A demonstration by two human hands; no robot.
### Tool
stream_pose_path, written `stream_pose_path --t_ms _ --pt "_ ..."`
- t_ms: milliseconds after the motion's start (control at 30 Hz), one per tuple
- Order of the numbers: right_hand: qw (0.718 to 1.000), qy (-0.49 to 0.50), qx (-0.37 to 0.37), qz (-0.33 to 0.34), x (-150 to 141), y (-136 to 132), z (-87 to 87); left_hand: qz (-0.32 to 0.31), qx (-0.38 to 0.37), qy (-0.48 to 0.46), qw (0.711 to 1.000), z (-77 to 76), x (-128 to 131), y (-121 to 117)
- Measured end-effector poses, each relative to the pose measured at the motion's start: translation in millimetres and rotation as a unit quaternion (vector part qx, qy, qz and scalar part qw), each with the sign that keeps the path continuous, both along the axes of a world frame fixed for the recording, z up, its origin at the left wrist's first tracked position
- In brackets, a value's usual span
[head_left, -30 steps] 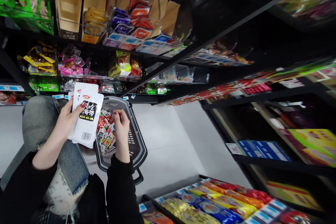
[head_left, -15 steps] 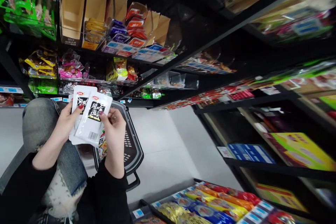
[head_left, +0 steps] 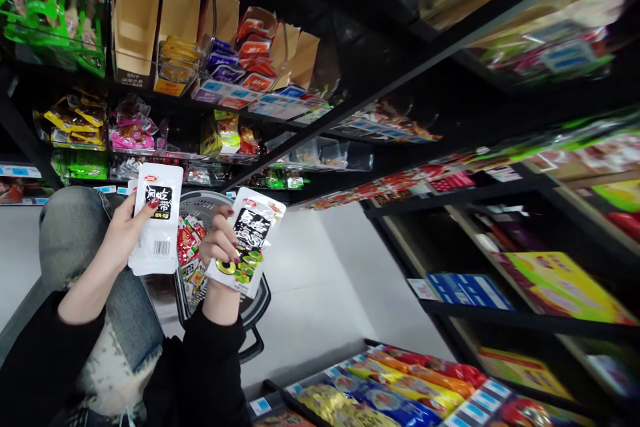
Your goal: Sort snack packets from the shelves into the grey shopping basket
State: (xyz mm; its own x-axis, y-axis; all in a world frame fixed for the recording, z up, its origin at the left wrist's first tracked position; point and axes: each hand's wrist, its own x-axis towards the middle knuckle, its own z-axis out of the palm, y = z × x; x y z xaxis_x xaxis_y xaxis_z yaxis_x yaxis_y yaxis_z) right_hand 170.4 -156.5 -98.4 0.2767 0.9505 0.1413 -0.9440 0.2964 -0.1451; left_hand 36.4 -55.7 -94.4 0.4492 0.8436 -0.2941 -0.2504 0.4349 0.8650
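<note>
My left hand point(head_left: 123, 230) grips a small stack of white snack packets point(head_left: 157, 227) with black labels and a barcode, held upright over my knee. My right hand point(head_left: 220, 243) is closed on one more white snack packet point(head_left: 247, 250), turned so its green and yellow print shows, and holds it apart to the right. Below both hands sits a dark shopping basket point(head_left: 253, 303) on the floor, with several small red and white snack packs point(head_left: 189, 253) inside.
Black store shelves point(head_left: 280, 140) full of snack bags run along the left and back. More shelves with boxes point(head_left: 565, 280) stand on the right. A low display of colourful bags point(head_left: 390, 393) lies at the bottom. My bent knee in torn jeans point(head_left: 75, 233) is at left.
My right hand took the front packet off the stack in my left hand and carried it to the right, turning its printed side up. The view shifted slightly.
</note>
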Motion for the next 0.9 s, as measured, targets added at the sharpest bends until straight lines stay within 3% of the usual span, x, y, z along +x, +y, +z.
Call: stream_pose_path --t_ms 67,133,400,500,567,633,700,800,900 --pt "0.992 0.078 0.082 0.049 4.5 -0.9 -4.0 0.001 -0.002 0.0 1.0 0.1 0.3 -0.1" --pt "0.983 0.121 0.116 0.073 7.0 0.4 -5.3 0.002 -0.003 0.003 1.0 0.8 0.6 -0.4" --pt "0.982 0.122 0.123 0.075 13.2 3.6 -5.4 0.004 -0.006 0.004 1.0 3.8 2.9 -0.1" --pt "0.994 0.08 0.067 0.026 13.2 2.6 -4.8 0.001 -0.009 0.006 1.0 4.1 2.6 -0.2" --pt "0.996 -0.043 -0.056 -0.06 9.0 3.4 -1.8 0.0 -0.014 0.006 1.0 4.4 2.0 -0.5" --pt "0.943 -0.198 -0.215 -0.16 2.3 5.2 1.9 0.0 -0.016 0.007 1.0 4.7 1.5 -0.9" --pt "0.858 -0.306 -0.332 -0.247 -4.5 7.0 5.0 0.0 -0.012 0.009 1.0 4.9 1.4 -0.9" --pt "0.74 -0.424 -0.417 -0.315 -9.9 7.2 8.4 0.001 0.002 0.009 1.0 4.1 1.9 -0.3" --pt "0.622 -0.544 -0.461 -0.324 -11.3 3.7 15.7 0.002 0.008 0.008 1.0 1.0 2.2 0.6"
